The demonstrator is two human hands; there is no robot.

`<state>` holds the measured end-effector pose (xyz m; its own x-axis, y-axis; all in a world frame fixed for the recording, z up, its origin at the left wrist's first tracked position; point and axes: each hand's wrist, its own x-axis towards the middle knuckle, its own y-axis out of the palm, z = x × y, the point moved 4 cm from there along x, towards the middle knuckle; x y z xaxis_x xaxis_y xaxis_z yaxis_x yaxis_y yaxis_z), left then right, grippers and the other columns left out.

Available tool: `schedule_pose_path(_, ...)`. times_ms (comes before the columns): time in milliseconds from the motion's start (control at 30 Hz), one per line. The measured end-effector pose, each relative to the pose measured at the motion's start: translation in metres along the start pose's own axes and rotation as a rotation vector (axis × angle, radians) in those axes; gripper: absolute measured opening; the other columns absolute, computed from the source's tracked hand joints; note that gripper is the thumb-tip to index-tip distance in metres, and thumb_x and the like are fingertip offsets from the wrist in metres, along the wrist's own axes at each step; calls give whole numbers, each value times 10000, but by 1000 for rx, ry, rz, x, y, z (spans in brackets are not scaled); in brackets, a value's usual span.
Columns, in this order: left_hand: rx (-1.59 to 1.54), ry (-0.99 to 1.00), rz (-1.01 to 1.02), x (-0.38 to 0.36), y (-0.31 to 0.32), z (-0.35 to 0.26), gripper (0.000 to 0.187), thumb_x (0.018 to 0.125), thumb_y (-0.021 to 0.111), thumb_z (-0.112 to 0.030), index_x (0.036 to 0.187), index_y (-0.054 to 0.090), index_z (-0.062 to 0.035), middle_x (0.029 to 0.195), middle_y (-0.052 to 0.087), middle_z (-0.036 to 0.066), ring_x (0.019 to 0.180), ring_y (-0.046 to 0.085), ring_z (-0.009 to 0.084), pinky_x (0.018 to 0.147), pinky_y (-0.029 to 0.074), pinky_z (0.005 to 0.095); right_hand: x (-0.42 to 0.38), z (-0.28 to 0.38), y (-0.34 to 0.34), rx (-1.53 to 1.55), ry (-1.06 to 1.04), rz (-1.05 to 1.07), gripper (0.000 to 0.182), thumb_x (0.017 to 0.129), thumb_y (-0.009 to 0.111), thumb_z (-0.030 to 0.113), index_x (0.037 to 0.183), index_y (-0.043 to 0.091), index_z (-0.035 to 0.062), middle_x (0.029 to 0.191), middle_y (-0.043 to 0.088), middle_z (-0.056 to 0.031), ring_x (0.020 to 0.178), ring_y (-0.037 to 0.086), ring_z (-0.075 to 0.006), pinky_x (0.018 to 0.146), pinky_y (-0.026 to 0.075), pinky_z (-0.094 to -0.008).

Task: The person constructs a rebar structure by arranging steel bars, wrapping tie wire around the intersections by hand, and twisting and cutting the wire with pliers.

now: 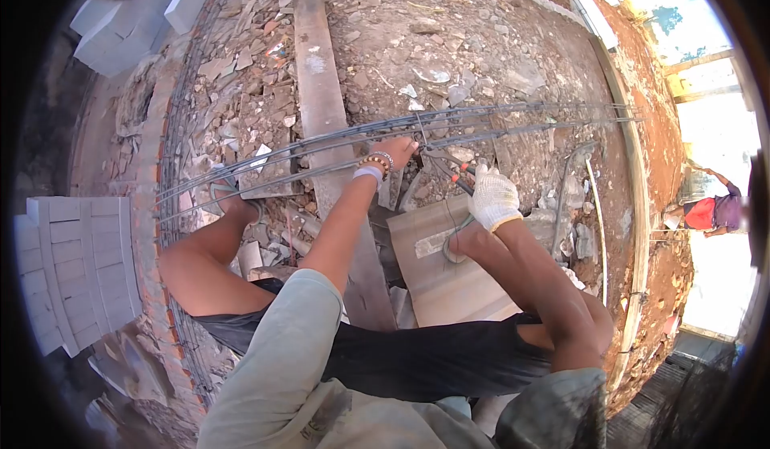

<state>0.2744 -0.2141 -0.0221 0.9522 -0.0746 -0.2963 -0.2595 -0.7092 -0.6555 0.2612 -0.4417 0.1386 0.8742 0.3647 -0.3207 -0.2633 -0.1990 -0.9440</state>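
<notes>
Long steel bars (513, 107) cross a plot of broken rubble (481, 48), reaching from a brick edge (164, 120) at left to a timber rail (639, 208) at right, with open, uneven ground beyond them and stacked blocks (76, 264) outside the brick edge. A plank (317, 64) passes beneath the bars, and a flat board (409, 264) lies under the right foot (457, 247), leaving a pocket of room between the worker's spread knees. Near the middle of the span, red-handled pincers (456, 179) sit just on the worker's side of the bars, their long axis slanting from the glove up and leftward, head toward the steel, handles parted. The gloved right hand (493, 196) is wrapped around the handle ends, its forearm angled forward and inward from a bent elbow. The bare left hand (395, 151), bracelets at the wrist, reaches out on a nearly straight arm, fingers pinched together at the bars beside the pincers' head; exactly what they grip is too small to tell. Another person (710, 212) appears at far right.
</notes>
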Motion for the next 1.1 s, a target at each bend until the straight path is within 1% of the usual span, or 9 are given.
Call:
schedule_pose_path(133, 24, -64, 16, -3, -3, -6, 519, 1001, 331, -535, 1056, 654, -132, 1142, 674, 144, 1109, 616, 350, 972, 435, 514, -7, 10, -7, 64, 43, 71, 499, 754, 695, 294, 1131, 546, 3, 1055, 654, -234, 1006, 666, -383, 889, 512, -490)
schedule_pose_path(233, 33, -74, -5, -4, -3, -9, 515, 1001, 329, -528, 1037, 658, -133, 1098, 679, 149, 1077, 624, 351, 944, 451, 503, -11, 18, -18, 119, 128, 262, 705, 706, 688, 323, 1284, 503, -36, 1058, 677, -227, 1051, 658, -374, 927, 499, -475)
schedule_pose_path(333, 40, -59, -48, -6, -8, -11, 508, 1003, 320, -511, 992, 657, -131, 1012, 685, 160, 1018, 637, 353, 895, 470, 490, -11, 17, -17, 188, 111, 321, 943, 666, 671, 342, 1463, 345, -43, 1055, 694, -219, 1077, 653, -369, 972, 478, -451)
schedule_pose_path(433, 53, -48, -108, -17, -14, -20, 528, 1005, 315, -507, 967, 644, -97, 994, 681, 184, 974, 646, 373, 873, 474, 510, -4, 12, -12, 211, 93, 377, 1054, 661, 667, 337, 1538, 198, -13, 1052, 696, -218, 1069, 654, -376, 994, 466, -435)
schedule_pose_path(533, 76, -1, -180, -26, -13, -25, 548, 1009, 310, -501, 962, 638, -65, 991, 681, 194, 936, 653, 389, 858, 479, 521, -10, 20, -14, 217, 143, 362, 1053, 662, 672, 340, 1541, 203, 0, 1049, 697, -218, 1065, 657, -376, 995, 465, -436)
schedule_pose_path(600, 55, 20, -209, -25, -13, -25, 558, 1013, 307, -495, 972, 644, -52, 1004, 685, 195, 924, 657, 394, 851, 483, 520, -10, 27, -26, 89, 141, 322, 867, 689, 702, 308, 1431, 380, -6, 1036, 700, -206, 1040, 668, -367, 931, 500, -443)
schedule_pose_path(700, 46, -145, 84, -6, -11, -18, 554, 1017, 309, -482, 990, 665, -57, 1035, 691, 185, 962, 654, 386, 857, 486, 513, -8, 29, -33, -4, 44, 223, 628, 748, 718, 263, 1273, 487, 6, 1000, 702, -191, 978, 687, -362, 842, 533, -454)
schedule_pose_path(767, 59, -126, -54, -8, -9, -18, 553, 1018, 309, -474, 998, 676, -61, 1049, 693, 183, 984, 651, 382, 862, 488, 511, -4, 25, -29, -81, -76, 74, 476, 788, 722, 235, 1161, 517, 20, 973, 701, -185, 932, 697, -359, 783, 546, -462)
schedule_pose_path(1100, 139, -64, -160, -10, -6, -23, 527, 1031, 352, -464, 985, 693, -64, 972, 709, 190, 951, 673, 365, 844, 508, 493, 2, 20, -28, -95, -136, 23, 436, 780, 741, 233, 1092, 531, 12, 929, 694, -204, 875, 696, -377, 745, 548, -470)
